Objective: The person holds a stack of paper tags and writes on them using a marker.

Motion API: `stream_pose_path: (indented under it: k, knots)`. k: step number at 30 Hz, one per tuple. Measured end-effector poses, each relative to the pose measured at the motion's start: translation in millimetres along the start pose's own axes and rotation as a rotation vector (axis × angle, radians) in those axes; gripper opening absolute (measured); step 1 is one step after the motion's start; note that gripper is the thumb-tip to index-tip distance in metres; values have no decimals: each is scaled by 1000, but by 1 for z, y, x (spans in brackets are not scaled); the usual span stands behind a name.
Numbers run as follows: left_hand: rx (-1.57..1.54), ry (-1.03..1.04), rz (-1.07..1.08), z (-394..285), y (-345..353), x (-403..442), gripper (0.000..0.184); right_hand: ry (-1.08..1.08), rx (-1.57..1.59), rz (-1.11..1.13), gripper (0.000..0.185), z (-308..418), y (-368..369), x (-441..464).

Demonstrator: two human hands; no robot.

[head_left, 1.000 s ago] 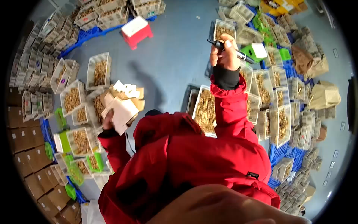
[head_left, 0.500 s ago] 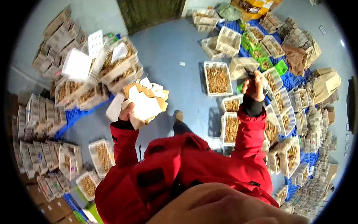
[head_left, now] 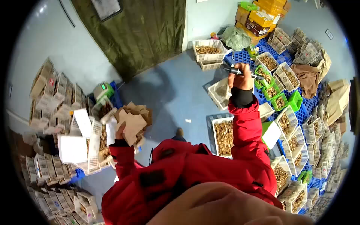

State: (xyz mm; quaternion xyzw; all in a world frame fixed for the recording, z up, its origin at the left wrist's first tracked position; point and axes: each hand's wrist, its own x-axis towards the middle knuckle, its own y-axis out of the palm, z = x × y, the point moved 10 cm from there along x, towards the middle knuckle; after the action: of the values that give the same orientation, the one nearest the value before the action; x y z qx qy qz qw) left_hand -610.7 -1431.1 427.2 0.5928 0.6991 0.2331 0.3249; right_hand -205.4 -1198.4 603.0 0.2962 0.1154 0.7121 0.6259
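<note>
My left hand (head_left: 120, 132) is closed on the edge of a loose stack of torn cardboard pieces (head_left: 134, 123), held out over the floor beside the left baskets. Raised on the other side, my right hand (head_left: 242, 78) has its fingers wrapped round a black marker pen (head_left: 235, 70). Below that hand sits an upturned white basket (head_left: 220, 93). Green baskets (head_left: 270, 91) holding small brown pieces, perhaps mushrooms, stand just to its right.
Stacked white baskets (head_left: 48, 95) line the left wall, near a green scale (head_left: 103, 90). On the right, blue pallets (head_left: 313, 100) carry many filled baskets. A filled basket (head_left: 224, 137) stands on the floor. A dark green curtain (head_left: 138, 33) hangs ahead, and yellow boxes (head_left: 260, 18) are piled behind.
My view has shifted forward, showing more curtain and wall. The right hand with the marker has risen further forward. The cardboard stack has moved left, closer to the left baskets.
</note>
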Motion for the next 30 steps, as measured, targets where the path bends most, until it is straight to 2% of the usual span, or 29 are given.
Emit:
stream_pose_path:
  k: [1, 5, 7, 10, 12, 13, 14, 15, 17, 19, 22, 23, 25, 26, 28, 30]
  knots:
    - [16, 137, -19, -17, -4, 55, 59, 4, 50, 24, 44, -15, -9, 41]
    - [-83, -113, 198, -6, 93, 235, 62, 8, 5, -9, 45, -32, -68, 160]
    - [21, -77, 301, -11, 148, 334, 62, -24, -42, -50, 45, -38, -108, 228]
    - [-14, -147, 409, -1, 196, 431, 62, -77, -39, 5, 40, -40, -148, 301]
    - [-41, -188, 408, 11, 202, 501, 61, -156, -121, -76, 38, -69, -175, 367]
    - [-57, -181, 400, 13, 207, 534, 60, -164, -88, 84, 35, -90, -186, 410]
    - [-73, -173, 393, 15, 212, 567, 60, -108, -19, -25, 33, -108, -191, 440]
    - [-12, -114, 364, 11, 200, 589, 59, -74, 2, -36, 31, -119, -189, 473]
    - [-83, -175, 190, 15, 151, 650, 58, -35, 30, -53, 27, -133, -188, 545]
    - [-2, -95, 71, -7, 167, 696, 64, -172, -89, -4, 25, -131, -170, 621]
    - [134, -124, 82, -12, 180, 762, 73, -97, 38, 56, 25, -152, -159, 718]
    - [135, -133, 62, -13, 182, 783, 73, -136, 31, 69, 25, -149, -151, 742]
    - [-4, -233, 311, -13, 203, 833, 67, -219, 39, 137, 28, -157, -140, 796]
    - [-63, -291, 432, -15, 216, 854, 65, -175, -5, 64, 30, -165, -139, 824]
    - [29, -70, 324, -15, 229, 919, 65, -269, -35, 188, 30, -172, -128, 882]
    - [71, -7, 298, -5, 244, 988, 65, -275, -48, 171, 29, -195, -139, 936]
